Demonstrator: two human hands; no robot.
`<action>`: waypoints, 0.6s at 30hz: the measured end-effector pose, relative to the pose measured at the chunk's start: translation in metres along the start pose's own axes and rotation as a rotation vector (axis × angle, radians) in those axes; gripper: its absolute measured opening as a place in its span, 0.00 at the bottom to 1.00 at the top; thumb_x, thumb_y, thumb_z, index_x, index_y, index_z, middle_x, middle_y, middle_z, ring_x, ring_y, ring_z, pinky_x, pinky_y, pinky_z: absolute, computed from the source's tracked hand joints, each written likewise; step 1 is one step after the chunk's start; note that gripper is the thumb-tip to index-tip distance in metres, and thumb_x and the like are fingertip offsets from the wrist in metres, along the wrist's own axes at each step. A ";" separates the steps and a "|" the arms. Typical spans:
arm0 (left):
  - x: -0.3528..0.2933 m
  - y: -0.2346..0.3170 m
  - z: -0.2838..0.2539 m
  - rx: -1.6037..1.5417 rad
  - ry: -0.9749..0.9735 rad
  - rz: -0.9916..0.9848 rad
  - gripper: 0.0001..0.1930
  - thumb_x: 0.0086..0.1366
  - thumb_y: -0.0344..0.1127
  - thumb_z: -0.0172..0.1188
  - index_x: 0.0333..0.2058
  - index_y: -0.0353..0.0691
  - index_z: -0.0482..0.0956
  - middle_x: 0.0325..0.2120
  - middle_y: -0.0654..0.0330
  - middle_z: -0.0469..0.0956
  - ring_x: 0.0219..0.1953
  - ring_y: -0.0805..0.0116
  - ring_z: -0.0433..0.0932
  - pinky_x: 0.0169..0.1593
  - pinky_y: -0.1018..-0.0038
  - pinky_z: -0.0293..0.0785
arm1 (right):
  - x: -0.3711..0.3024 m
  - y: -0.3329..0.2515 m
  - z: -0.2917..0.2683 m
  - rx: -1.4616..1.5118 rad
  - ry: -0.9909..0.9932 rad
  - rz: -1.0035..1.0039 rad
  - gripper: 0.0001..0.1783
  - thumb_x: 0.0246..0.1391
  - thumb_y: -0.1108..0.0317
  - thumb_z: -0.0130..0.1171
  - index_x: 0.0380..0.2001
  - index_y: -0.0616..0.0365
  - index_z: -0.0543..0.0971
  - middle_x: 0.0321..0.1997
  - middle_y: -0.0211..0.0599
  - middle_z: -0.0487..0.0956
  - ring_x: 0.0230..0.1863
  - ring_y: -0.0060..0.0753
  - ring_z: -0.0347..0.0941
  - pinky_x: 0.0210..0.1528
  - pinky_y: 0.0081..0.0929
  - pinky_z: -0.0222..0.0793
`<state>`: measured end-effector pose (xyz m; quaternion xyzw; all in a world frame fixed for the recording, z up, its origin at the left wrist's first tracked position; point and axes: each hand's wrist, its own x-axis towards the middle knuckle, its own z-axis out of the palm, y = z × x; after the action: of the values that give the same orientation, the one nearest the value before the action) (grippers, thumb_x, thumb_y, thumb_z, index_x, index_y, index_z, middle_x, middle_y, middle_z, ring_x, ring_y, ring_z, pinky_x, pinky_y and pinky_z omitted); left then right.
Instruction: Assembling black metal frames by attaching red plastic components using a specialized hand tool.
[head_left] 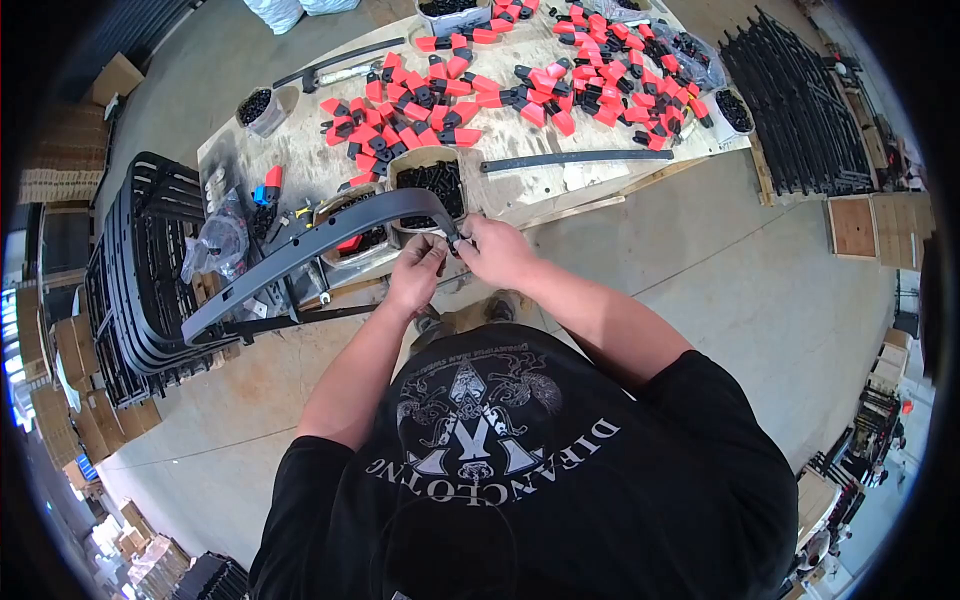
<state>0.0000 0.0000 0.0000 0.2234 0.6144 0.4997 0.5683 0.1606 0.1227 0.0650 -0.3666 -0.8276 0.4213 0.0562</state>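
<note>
A long dark-grey metal bar [318, 243] with a bent end and holes along it lies slanting over the near left edge of the table. Its curved end comes down to my hands. Closed round that end is my right hand [492, 250], thumb and fingers pressed on it. My left hand [420, 268] is pinched just beside it, fingertips together. Whatever small piece sits between those fingertips is too small to make out. Behind the bend stands a bin [464, 180] of small black parts, with a second bin [325, 215] partly hidden under the bar.
The wooden table [300, 130] carries many red-and-black blocks [400, 110], a flat black strip [575, 158] and a tub [268, 122] of small black parts. Stacked black frames [150, 260] stand left of it; black bars [795, 110] lie at the right.
</note>
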 end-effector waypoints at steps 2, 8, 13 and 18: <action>-0.002 0.002 0.003 -0.010 -0.014 0.199 0.04 0.73 0.29 0.57 0.44 0.39 0.76 0.33 0.67 0.76 0.33 0.76 0.73 0.39 0.77 0.72 | 0.001 0.003 0.001 0.004 0.023 -0.043 0.16 0.57 0.60 0.62 0.39 0.63 0.76 0.32 0.55 0.81 0.39 0.61 0.79 0.42 0.51 0.72; -0.006 0.007 0.014 -0.022 0.097 0.240 0.07 0.67 0.22 0.62 0.42 0.36 0.77 0.34 0.67 0.78 0.35 0.80 0.75 0.41 0.81 0.72 | 0.002 0.003 -0.004 0.009 0.010 -0.044 0.16 0.57 0.60 0.62 0.38 0.64 0.75 0.32 0.56 0.81 0.38 0.61 0.78 0.41 0.51 0.72; -0.015 0.021 0.021 0.106 0.178 0.265 0.05 0.65 0.21 0.63 0.37 0.36 0.80 0.31 0.68 0.79 0.34 0.81 0.76 0.41 0.81 0.72 | 0.002 0.006 -0.001 0.035 0.012 -0.049 0.16 0.57 0.61 0.62 0.37 0.64 0.75 0.32 0.56 0.81 0.38 0.61 0.78 0.41 0.51 0.72; -0.015 0.032 0.022 -0.058 0.262 0.285 0.05 0.66 0.28 0.65 0.30 0.37 0.80 0.26 0.67 0.79 0.29 0.80 0.74 0.35 0.80 0.71 | -0.001 0.000 -0.003 0.021 -0.005 -0.023 0.14 0.58 0.61 0.60 0.39 0.62 0.76 0.34 0.52 0.83 0.40 0.59 0.80 0.43 0.52 0.74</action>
<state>0.0149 0.0079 0.0386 0.2246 0.6304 0.6175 0.4132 0.1624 0.1236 0.0674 -0.3554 -0.8273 0.4305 0.0628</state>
